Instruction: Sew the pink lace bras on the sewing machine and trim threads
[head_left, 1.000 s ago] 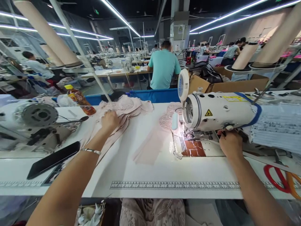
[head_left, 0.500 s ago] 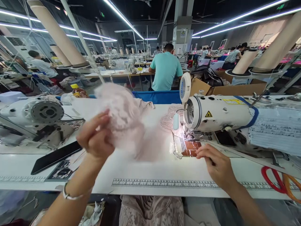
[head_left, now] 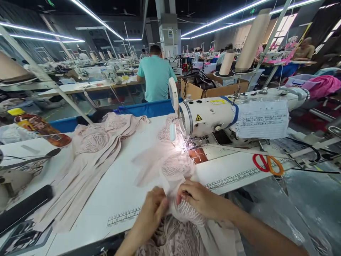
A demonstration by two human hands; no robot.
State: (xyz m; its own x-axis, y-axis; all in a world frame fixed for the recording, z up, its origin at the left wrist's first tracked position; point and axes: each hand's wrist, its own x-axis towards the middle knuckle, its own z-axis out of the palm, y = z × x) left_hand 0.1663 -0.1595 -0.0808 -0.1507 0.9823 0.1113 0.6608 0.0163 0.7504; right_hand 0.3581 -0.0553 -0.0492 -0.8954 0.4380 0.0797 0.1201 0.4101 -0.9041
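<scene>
A pale pink lace bra (head_left: 177, 165) stretches from near the lit needle of the white sewing machine (head_left: 205, 115) toward the table's front edge. My left hand (head_left: 154, 206) has its fingers curled on the left side of this fabric. Close beside it, my right hand (head_left: 197, 197) pinches the bra near another lace cup (head_left: 190, 211), which hangs over the edge. My fingertips are partly hidden in the fabric. More lace (head_left: 165, 135) lies behind the needle area.
Similar pink lace pieces with long bands (head_left: 97, 140) lie in a pile on the left. Orange-and-red-handled scissors (head_left: 274, 165) rest at the right. A printed ruler (head_left: 124, 217) runs along the front edge. A drink bottle (head_left: 44, 128) lies at the back left. A person (head_left: 156, 73) sits ahead.
My left hand has come down from the raised, blurred pink fabric to the front edge. My right hand has moved from beside the machine onto the bra. The view has turned right.
</scene>
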